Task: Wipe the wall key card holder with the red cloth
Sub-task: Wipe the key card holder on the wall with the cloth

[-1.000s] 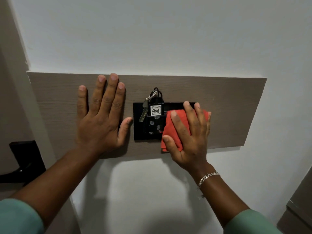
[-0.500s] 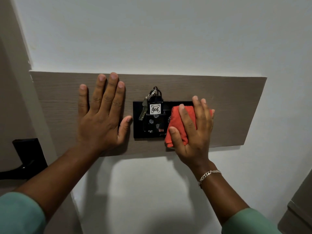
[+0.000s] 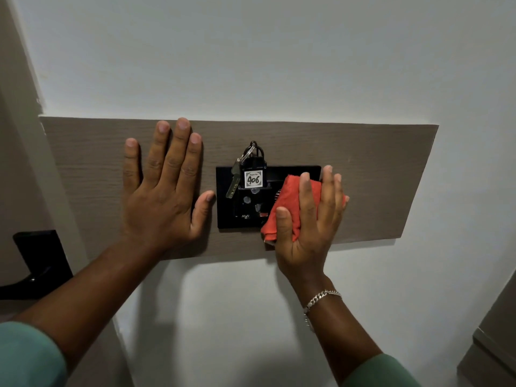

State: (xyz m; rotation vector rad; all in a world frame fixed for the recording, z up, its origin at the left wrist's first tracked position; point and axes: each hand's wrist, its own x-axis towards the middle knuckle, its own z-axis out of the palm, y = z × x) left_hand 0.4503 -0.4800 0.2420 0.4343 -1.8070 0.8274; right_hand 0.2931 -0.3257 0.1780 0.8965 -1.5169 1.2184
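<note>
A flat rectangular panel (image 3: 363, 163) of grey-brown wood-grain laminate runs across a smooth, matte white wall (image 3: 251, 51). Set into its middle is the key card holder (image 3: 226, 196), a glossy black rectangular plate with small white lettering near its lower edge. A black plastic key tag (image 3: 253, 174) stands in the holder's slot, bearing a square white label handwritten "406", and a silvery metal key (image 3: 234, 181) dangles from a ring at the tag's top, hanging down its left side.

The left hand (image 3: 164, 196) lies open and flat on the panel just left of the holder, fingers spread and pointing up, thumb tip touching the plate's left edge. The right hand (image 3: 307, 219) presses the red cloth (image 3: 287, 202) against the right part of the holder, fingers laid over it and thumb pinning its lower left fold. The cloth is soft, bunched and creased, its bottom corner hanging below the plate onto the panel. A silver chain bracelet (image 3: 321, 298) circles the right wrist, and both arms end in green sleeves (image 3: 28, 356). At far left, a black door handle (image 3: 30, 263) shows on its dark backplate.
</note>
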